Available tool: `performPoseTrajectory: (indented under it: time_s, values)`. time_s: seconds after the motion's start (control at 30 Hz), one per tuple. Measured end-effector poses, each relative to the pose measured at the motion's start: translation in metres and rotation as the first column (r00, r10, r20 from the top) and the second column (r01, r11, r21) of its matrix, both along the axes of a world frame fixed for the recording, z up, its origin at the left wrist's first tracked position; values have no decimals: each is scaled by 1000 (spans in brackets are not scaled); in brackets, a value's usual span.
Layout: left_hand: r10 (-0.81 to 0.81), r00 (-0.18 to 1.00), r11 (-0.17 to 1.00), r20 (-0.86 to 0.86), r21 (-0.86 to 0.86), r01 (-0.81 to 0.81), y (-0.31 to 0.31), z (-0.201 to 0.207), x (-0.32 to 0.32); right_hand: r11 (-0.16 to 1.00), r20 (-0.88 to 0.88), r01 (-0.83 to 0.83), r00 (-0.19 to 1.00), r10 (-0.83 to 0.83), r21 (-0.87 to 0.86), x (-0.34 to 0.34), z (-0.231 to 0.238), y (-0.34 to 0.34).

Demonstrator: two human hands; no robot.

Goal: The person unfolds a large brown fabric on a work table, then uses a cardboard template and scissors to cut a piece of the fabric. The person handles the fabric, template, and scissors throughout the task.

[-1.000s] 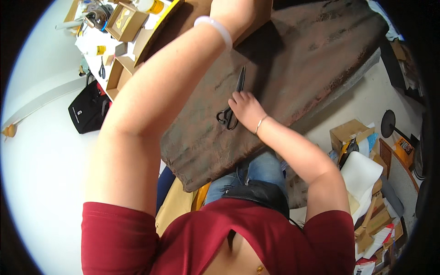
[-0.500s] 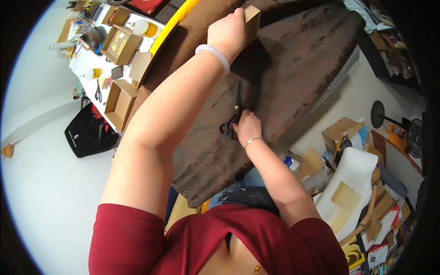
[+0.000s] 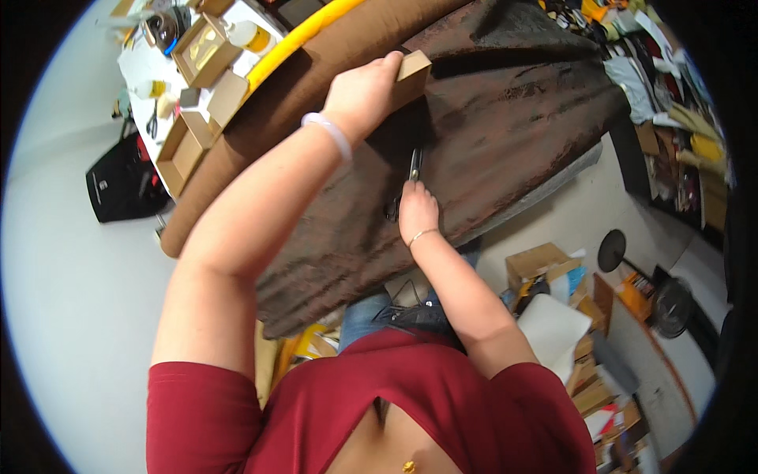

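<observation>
My left hand (image 3: pixel 362 99) is raised over the far part of a dark brown, mottled sheet of leather-like material (image 3: pixel 505 142), fingers closed on the edge of a small brown cardboard box (image 3: pixel 410 79). Nearer to me, my right hand (image 3: pixel 418 212) is closed around the black-handled scissors (image 3: pixel 415 163). The blades point away from me, toward the box's shadow. One handle loop shows beside the fingers; my hand covers the rest of the handles.
A thick brown roll (image 3: pixel 300 95) and a yellow strip (image 3: pixel 304 35) border the sheet at far left. Beyond them, a white table (image 3: pixel 138 63) carries open cardboard trays (image 3: pixel 183 150) and a glue bottle (image 3: pixel 251 36). Cartons (image 3: pixel 539 261) and a fan-like stand (image 3: pixel 671 306) are at right.
My right hand has moved from beside the scissors' handles onto them and closed. My left hand still holds the box. The whole view has shifted.
</observation>
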State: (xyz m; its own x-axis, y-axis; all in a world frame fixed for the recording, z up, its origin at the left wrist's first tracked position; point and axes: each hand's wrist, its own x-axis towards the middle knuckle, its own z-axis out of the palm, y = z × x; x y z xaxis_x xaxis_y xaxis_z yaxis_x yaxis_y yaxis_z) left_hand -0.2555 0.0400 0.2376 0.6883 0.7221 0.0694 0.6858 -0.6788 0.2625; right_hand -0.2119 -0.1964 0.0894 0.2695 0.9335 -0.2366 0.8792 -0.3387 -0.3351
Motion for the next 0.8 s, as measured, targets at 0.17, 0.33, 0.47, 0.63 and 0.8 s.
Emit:
performPoseTrajectory:
  time_s: [0.17, 0.33, 0.47, 0.63, 0.8]
  values:
    - [47, 999, 999, -12, -11, -47, -2, -2, 1, 992, 16, -126, 992, 126, 4, 107, -2, 39]
    - [82, 995, 997, -60, 15, -81, -8, 0, 7, 936, -197, -58, 980, -13, -348, 133, 16, 53]
    - [92, 993, 996, -74, 9, -91, -6, -3, 5, 838, -290, 76, 918, -270, -540, 127, 7, 63]
    - [100, 994, 995, -48, -15, -101, -8, -2, 5, 765, -216, 190, 893, -395, -615, 113, -4, 84]
    - [86, 996, 995, -40, -54, -88, -11, 6, 7, 760, -250, 206, 864, -437, -617, 121, 10, 89]
